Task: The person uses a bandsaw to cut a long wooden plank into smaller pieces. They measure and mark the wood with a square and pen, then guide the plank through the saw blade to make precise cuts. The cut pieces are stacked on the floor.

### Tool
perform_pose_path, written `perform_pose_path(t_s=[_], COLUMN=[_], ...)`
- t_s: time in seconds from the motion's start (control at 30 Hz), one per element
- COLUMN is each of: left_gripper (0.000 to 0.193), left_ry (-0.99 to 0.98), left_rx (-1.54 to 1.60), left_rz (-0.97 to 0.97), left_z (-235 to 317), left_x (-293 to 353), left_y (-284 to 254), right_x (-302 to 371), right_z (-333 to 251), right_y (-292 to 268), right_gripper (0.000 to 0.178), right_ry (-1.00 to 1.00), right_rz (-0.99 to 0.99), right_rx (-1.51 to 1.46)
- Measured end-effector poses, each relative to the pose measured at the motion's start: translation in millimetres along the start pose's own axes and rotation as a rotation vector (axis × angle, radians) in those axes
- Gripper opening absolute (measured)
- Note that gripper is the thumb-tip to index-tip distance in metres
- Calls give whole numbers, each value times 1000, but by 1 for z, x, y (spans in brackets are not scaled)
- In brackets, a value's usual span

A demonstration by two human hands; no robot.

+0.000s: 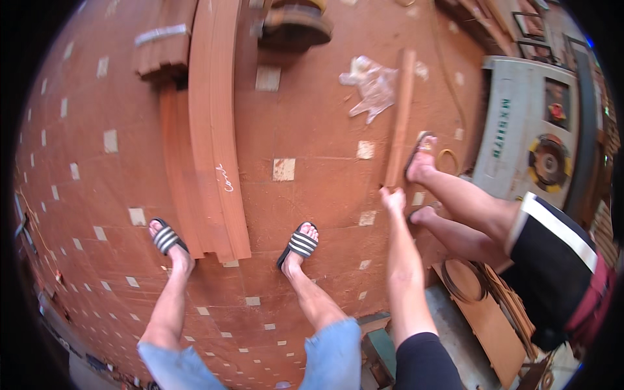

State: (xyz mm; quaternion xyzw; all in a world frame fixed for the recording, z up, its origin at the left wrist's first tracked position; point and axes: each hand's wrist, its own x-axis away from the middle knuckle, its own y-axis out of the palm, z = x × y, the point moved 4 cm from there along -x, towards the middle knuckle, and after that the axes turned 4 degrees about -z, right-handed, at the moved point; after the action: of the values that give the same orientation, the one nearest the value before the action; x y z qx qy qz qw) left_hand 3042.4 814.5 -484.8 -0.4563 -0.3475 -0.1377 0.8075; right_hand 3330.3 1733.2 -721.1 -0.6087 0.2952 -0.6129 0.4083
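Observation:
My right hand (392, 199) is closed around the near end of a long, narrow reddish wooden strip (401, 117), at the end of my outstretched arm. The strip points away from me, its far end beside a crumpled clear plastic bag (372, 88). My left hand is out of view. Between my sandalled feet lies a stack of long wooden boards (214, 130), with white handwriting on the top one. A shorter block of wood (164, 52) sits across the stack's far left part.
Close by the strip on the right stands another person (552, 240) in black shorts. Behind them is a large pale machine (520, 123) with a round dial-like part. A dark, blurred round-based tool (296, 26) stands at the far middle. Plywood pieces (484, 318) lean at the lower right.

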Motion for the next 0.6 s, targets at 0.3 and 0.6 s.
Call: perform_pose_path(t_s=[0.3,0.6], left_gripper=[11,11], left_ry=[-38,-416], left_rx=[-24,200], left_rz=[-47,-195], left_z=[83,-40], left_x=[-101,173], left_y=[108,-69], right_x=[-43,222], right_z=[-9,-99], right_y=[55,-69], right_gripper=[76,46], right_ry=[-129,361], right_rz=[64,-357], right_rx=[15,-1067])
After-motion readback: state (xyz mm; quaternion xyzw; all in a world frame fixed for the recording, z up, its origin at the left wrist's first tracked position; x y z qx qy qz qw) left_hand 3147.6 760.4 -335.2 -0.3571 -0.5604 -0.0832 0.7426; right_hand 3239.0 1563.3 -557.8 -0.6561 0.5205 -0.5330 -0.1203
